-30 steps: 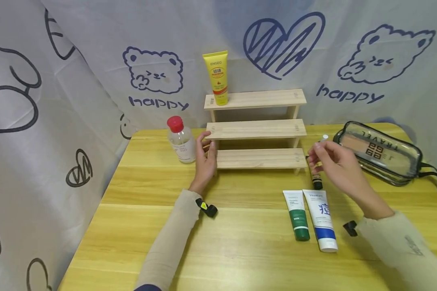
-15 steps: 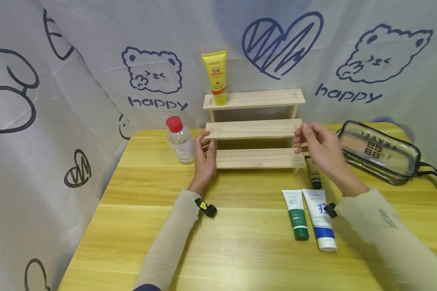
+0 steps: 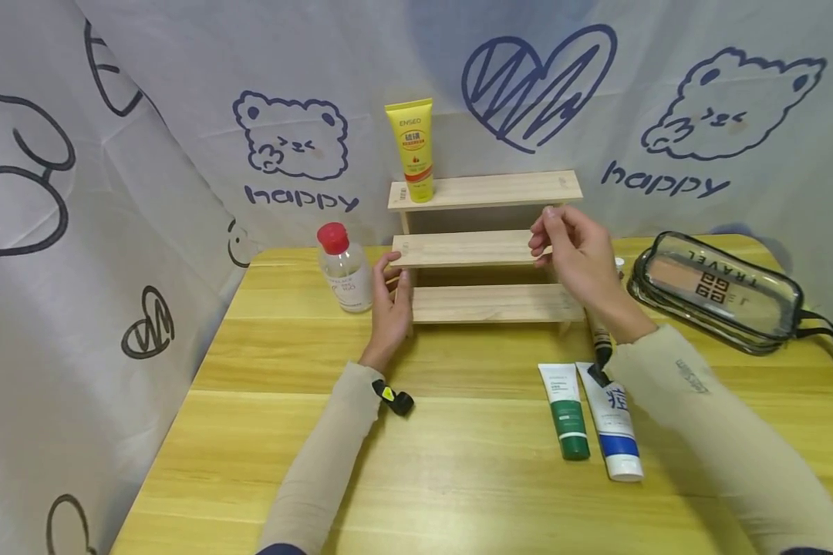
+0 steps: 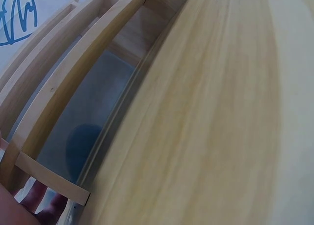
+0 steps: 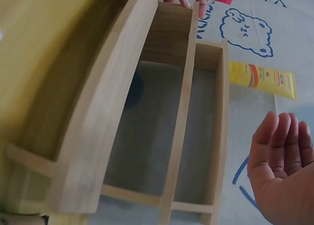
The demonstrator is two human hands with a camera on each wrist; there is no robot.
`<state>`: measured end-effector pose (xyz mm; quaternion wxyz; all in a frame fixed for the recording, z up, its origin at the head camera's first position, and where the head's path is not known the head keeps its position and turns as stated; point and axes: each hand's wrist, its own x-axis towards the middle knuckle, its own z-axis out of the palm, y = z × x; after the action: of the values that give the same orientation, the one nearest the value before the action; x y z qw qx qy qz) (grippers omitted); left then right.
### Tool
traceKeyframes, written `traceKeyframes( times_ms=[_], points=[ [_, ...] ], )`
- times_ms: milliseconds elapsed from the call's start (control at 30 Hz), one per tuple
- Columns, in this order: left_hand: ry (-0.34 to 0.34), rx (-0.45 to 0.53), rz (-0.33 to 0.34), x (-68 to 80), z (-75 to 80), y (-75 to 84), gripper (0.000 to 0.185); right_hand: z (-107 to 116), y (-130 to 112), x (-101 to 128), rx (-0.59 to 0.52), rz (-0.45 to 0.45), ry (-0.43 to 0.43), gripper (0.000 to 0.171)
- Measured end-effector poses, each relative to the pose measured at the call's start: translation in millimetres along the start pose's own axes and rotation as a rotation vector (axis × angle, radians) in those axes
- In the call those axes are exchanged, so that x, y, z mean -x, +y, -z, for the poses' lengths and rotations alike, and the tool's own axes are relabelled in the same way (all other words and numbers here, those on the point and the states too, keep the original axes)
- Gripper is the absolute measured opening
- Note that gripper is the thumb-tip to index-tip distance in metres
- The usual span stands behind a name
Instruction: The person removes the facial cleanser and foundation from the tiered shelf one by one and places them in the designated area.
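A three-tier wooden shelf (image 3: 479, 248) stands at the back of the table. At its left end, my left hand (image 3: 390, 316) grips the side; in the left wrist view its fingers show behind a crossbar (image 4: 54, 180). My right hand (image 3: 583, 258) hovers over the right part of the middle tier. Seen by the right wrist camera, that right hand (image 5: 287, 181) has relaxed, slightly bent fingers and holds nothing. On the top tier's left end a yellow tube (image 3: 414, 146) stands upright on its cap. Left of the shelf is a clear bottle (image 3: 350, 279) with a red cap.
A green-and-white tube (image 3: 567, 420) and a white-and-blue tube (image 3: 618, 433) lie in front of the shelf's right end. A slim tube with a black end (image 3: 601, 339) is partly hidden by the right arm. A clear travel pouch (image 3: 725, 289) lies at the right. A printed cloth hangs behind.
My right hand has moved left, from above the slim tube near the pouch to the right part of the middle tier. The left hand has stayed at the shelf's left end.
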<state>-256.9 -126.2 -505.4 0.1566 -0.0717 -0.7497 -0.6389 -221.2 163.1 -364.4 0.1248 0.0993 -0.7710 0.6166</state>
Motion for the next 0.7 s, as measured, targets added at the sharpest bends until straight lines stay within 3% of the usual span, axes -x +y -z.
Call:
traceKeyframes(
  times_ms=[500, 700],
  points=[
    [0.009, 0.021, 0.018, 1.8, 0.2, 2.8, 0.041, -20, -14, -33, -0.039, 0.086, -0.02, 0.041],
    [-0.007, -0.008, 0.018, 1.0, 0.1, 2.4, 0.04, -25, -17, -45, -0.027, 0.06, -0.023, 0.044]
  ],
)
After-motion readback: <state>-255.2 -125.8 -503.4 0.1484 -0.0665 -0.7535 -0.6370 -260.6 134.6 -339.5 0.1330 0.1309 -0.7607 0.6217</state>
